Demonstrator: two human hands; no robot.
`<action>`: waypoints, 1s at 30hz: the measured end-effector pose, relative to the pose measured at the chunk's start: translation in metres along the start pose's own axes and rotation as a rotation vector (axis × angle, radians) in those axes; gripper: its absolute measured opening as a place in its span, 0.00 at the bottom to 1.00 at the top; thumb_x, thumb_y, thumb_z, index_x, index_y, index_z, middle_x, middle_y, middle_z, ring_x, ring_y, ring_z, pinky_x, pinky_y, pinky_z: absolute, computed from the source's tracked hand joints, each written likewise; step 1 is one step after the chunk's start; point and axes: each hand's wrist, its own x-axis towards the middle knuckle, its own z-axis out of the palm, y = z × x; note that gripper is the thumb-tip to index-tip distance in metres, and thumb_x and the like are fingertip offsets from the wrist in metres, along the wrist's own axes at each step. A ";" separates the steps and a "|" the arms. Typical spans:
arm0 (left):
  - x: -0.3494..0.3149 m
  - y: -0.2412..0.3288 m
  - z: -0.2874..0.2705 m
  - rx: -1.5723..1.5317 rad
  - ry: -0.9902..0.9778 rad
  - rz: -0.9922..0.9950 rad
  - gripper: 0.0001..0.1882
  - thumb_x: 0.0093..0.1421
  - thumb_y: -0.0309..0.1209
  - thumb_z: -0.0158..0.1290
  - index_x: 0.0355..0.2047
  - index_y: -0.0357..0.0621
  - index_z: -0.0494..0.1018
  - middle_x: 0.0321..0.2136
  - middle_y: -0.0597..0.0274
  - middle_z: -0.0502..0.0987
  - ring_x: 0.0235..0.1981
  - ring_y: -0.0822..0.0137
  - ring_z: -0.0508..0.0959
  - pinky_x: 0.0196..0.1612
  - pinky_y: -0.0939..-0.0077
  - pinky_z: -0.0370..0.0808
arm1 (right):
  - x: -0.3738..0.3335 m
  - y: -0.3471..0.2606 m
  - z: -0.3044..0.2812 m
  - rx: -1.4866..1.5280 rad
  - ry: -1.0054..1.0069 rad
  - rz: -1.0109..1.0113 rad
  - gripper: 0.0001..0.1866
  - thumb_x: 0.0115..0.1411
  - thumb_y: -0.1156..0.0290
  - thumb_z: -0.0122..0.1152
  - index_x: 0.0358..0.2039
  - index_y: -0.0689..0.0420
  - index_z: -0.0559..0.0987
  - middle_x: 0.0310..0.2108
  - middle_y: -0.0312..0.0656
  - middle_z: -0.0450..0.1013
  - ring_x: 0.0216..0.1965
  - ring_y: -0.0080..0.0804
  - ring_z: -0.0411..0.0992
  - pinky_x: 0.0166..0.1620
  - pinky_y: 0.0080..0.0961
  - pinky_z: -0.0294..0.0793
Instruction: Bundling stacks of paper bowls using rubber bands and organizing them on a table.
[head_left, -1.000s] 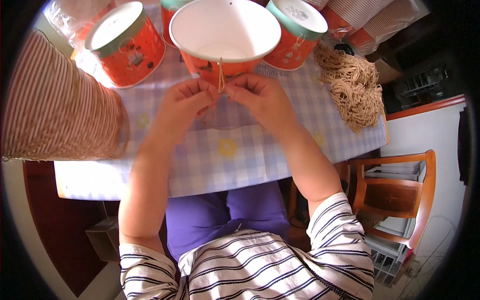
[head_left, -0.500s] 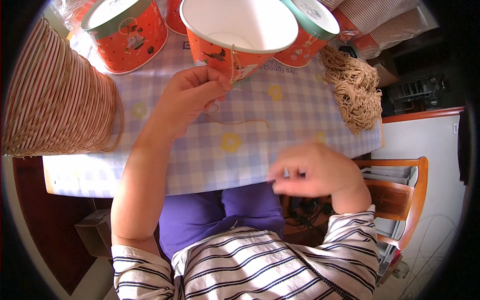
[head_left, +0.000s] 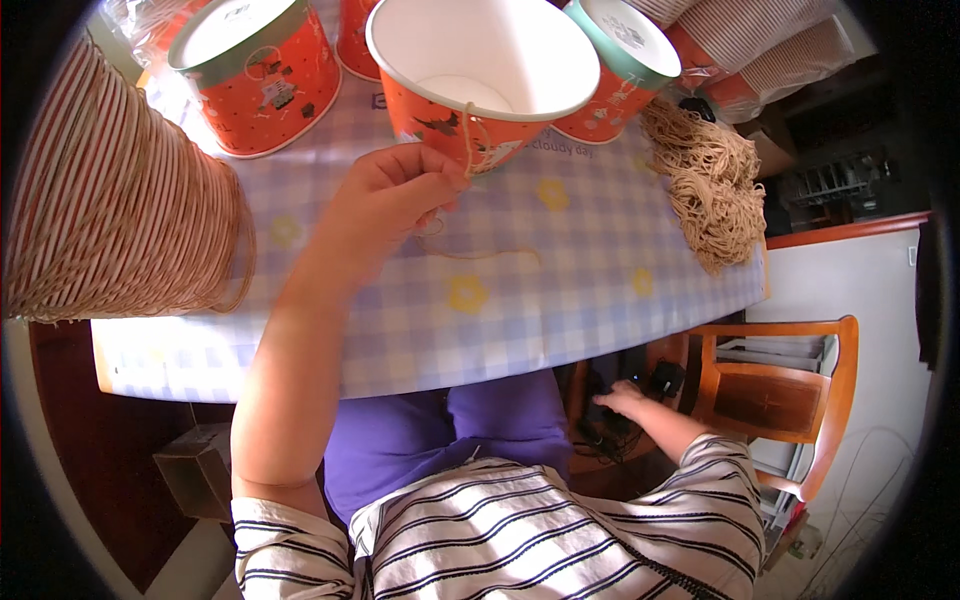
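Note:
My left hand (head_left: pixel 405 190) is closed, thumb and fingers pinching a tan twine (head_left: pixel 470 135) at the front of a large red paper bucket (head_left: pixel 430 118). The twine comes over the rim of the bucket, which stands mouth up with a white inside. A thin tail of twine trails rightward from the hand across the checked tablecloth (head_left: pixel 390 335). Down beyond the table's front edge, at the right, my right hand (head_left: pixel 625 398) reaches among dark things and black cables (head_left: pixel 605 440). Its fingers are bent in against something dark that I cannot make out.
A tall stack of nested cups wrapped in twine (head_left: pixel 130 200) stands at the left. Upturned red buckets (head_left: pixel 265 95) with green bands sit behind. At the right lie a heap of loose twine (head_left: pixel 710 190) and bagged cup stacks (head_left: pixel 750 50). A wooden chair (head_left: pixel 765 400) stands right.
My right hand has moved down and away from above the table's front edge to the dark things beside my lap. My left hand keeps its pinch on the twine.

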 end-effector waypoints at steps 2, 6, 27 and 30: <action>-0.001 0.000 0.002 -0.024 -0.022 -0.019 0.04 0.53 0.29 0.53 0.28 0.43 0.74 0.23 0.71 0.71 0.23 0.82 0.65 0.25 0.86 0.60 | -0.007 0.001 0.020 -0.039 0.107 0.110 0.38 0.43 0.48 0.66 0.45 0.68 0.71 0.45 0.54 0.70 0.47 0.42 0.70 0.49 0.32 0.69; -0.001 -0.001 0.005 0.004 0.006 0.005 0.04 0.53 0.28 0.53 0.28 0.43 0.74 0.23 0.71 0.71 0.23 0.81 0.64 0.26 0.87 0.60 | -0.001 -0.005 0.032 0.061 0.051 0.258 0.47 0.43 0.46 0.65 0.56 0.66 0.61 0.58 0.54 0.56 0.60 0.43 0.55 0.59 0.30 0.59; -0.002 0.000 0.005 0.009 0.021 -0.021 0.04 0.54 0.28 0.52 0.28 0.42 0.73 0.24 0.70 0.72 0.24 0.81 0.66 0.26 0.86 0.60 | -0.012 -0.032 0.008 0.240 0.062 0.376 0.50 0.45 0.47 0.64 0.62 0.52 0.49 0.63 0.49 0.45 0.63 0.47 0.47 0.60 0.43 0.56; -0.001 0.002 0.008 0.007 0.024 -0.023 0.03 0.53 0.28 0.52 0.28 0.42 0.73 0.24 0.70 0.72 0.24 0.80 0.66 0.26 0.86 0.60 | -0.005 -0.023 0.014 0.226 0.101 0.402 0.47 0.44 0.50 0.66 0.60 0.46 0.51 0.62 0.49 0.49 0.60 0.48 0.54 0.57 0.46 0.60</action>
